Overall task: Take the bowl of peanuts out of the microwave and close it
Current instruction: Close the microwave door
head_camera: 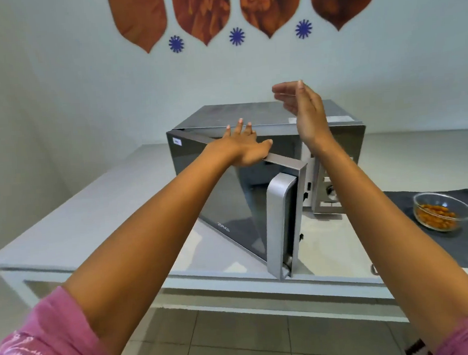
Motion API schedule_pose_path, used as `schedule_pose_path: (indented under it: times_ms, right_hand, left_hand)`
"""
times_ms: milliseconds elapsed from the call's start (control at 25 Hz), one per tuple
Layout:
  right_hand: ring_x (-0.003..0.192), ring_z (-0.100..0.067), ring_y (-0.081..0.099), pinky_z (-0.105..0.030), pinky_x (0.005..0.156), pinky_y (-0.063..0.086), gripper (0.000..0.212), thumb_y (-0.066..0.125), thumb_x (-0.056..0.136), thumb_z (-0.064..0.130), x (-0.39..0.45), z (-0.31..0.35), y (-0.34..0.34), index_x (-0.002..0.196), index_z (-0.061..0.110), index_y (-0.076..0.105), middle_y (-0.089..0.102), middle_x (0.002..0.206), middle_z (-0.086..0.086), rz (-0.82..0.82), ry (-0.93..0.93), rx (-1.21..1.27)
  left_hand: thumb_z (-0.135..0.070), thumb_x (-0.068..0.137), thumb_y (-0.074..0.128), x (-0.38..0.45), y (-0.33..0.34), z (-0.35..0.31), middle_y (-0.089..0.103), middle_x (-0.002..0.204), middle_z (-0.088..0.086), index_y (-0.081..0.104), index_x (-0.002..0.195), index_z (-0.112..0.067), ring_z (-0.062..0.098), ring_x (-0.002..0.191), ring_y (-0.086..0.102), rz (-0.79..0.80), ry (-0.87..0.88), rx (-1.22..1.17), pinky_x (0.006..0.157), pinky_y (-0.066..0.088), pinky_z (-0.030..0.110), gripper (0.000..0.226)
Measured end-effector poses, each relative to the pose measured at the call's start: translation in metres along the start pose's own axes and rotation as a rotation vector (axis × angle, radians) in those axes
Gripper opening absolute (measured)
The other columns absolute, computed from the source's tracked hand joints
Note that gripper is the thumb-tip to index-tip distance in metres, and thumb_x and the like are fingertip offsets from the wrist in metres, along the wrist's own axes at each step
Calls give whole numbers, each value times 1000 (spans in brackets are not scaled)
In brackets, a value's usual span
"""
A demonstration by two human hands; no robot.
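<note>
Bowl out, door half shut — the closing push is the step in hand.

The glass bowl of peanuts (443,214) sits on a dark mat (453,234) right of the microwave (266,136), clear of it on the pale tabletop (91,215). The left hand (243,149) lies flat, fingers spread, on the top edge of the glossy mirrored door (229,205); the right hand (303,108) hovers open and empty above the brushed-metal casing. Best to press evenly toward the microwave until the latch catches — no slam.

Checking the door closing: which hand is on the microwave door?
The left hand, flat on the door's top edge; the right hand is raised above the microwave, touching nothing.
</note>
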State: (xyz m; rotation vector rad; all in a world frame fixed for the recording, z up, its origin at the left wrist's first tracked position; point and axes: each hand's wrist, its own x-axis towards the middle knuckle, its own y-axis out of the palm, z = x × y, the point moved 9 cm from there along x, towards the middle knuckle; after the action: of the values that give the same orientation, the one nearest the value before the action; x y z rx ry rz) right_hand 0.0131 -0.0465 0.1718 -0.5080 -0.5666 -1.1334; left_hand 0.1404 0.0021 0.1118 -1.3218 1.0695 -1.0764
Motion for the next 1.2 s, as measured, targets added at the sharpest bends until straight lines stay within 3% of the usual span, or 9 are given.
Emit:
schedule_pose_path:
  times_ms: [160,240,360,440,560,680,800,920,1200]
  right_hand:
    - [130,-19,55,-37,115,39,48,22,111,38,7,-17,-22,133,15,58,59,139,-2,330,205,-325]
    - [136,-23,50,-33,110,36,52,22,110,43,10,-24,-31,136,15,56,55,144,-5,371,238,-586]
    - [126,-36,53,-32,91,35,56,22,109,43,14,-33,-29,118,3,60,59,127,-20,308,239,-866]
    - [127,-39,51,-41,102,39,60,21,109,45,14,-48,-27,125,0,57,55,133,-23,236,265,-989]
    - [142,-35,40,-51,124,20,67,20,107,52,12,-69,-31,143,2,47,47,149,-19,84,250,-1129]
    - [147,-32,35,-51,127,7,76,18,103,61,19,-76,-38,145,3,46,46,152,-17,-10,216,-1132]
    - [136,-35,47,-49,121,22,81,17,102,64,26,-81,-42,136,1,56,55,141,-19,-49,195,-1128]
    - [115,-36,58,-46,104,41,81,21,101,65,30,-81,-43,116,-1,66,63,122,-19,-119,128,-1159]
    - [100,-33,62,-43,93,45,77,27,101,65,34,-80,-48,93,2,71,69,104,-15,-232,36,-1139]
  left_hand:
    - [-55,102,10,28,-3,-22,-11,164,4,5,156,-11,19,148,-19,-89,153,-5,116,-15,40,70]
    - [-55,102,9,43,-4,-29,-12,163,4,3,156,-11,18,148,-20,-101,182,-7,116,-16,39,70]
    - [-52,103,8,61,-6,-35,-12,164,5,2,156,-10,20,148,-20,-111,184,-4,117,-15,41,68]
    - [-49,103,8,70,-7,-35,-12,164,6,1,156,-9,20,148,-19,-119,181,-15,119,-13,41,67]
    - [-48,104,10,82,-6,-35,-11,164,6,1,156,-8,20,148,-20,-127,179,-27,118,-13,41,66]
    - [-49,104,10,93,-6,-34,-12,164,5,0,156,-7,19,148,-21,-147,168,-32,118,-14,41,67]
    - [-50,103,9,105,-5,-35,-12,164,5,0,156,-8,19,148,-22,-162,166,-32,118,-14,42,68]
    - [-51,103,9,116,-5,-33,-11,164,5,0,156,-8,19,148,-21,-172,151,-22,119,-14,43,69]
    - [-52,102,9,124,-4,-31,-9,164,6,2,156,-8,20,148,-20,-204,134,-15,119,-14,44,70]
